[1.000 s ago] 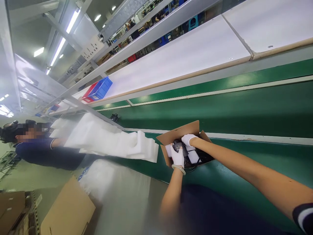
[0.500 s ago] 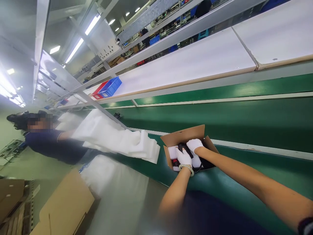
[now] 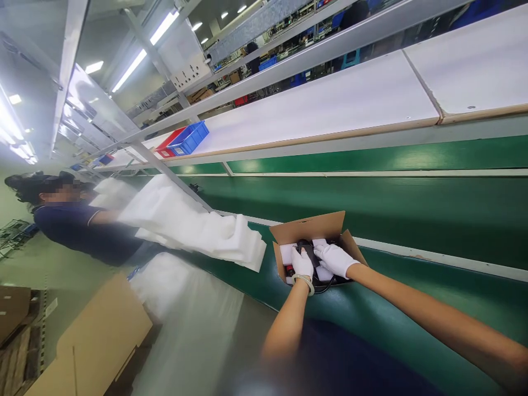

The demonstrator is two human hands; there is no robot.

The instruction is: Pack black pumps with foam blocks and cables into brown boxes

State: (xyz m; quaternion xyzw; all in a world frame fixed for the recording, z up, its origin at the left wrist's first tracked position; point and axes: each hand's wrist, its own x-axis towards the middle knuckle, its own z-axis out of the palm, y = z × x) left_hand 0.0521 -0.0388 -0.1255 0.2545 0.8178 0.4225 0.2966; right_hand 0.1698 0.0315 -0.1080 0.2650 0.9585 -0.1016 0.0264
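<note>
An open cardboard box stands on the green work surface, with white foam, black parts, a cable and something red inside. My left hand, in a white glove, is closed around the edge of a black item in the box. My right hand, also gloved, reaches over the right part of the box with its fingers stretched out towards the black item. Its fingertips are at the item and the white foam.
A person at the left holds a stack of white foam beside the box. A blue bin and a red bin sit on the white shelf. An open carton stands lower left.
My right hand has turned and its fingers have stretched out, moving from the box's back to the black item. My left hand stays on the black item.
</note>
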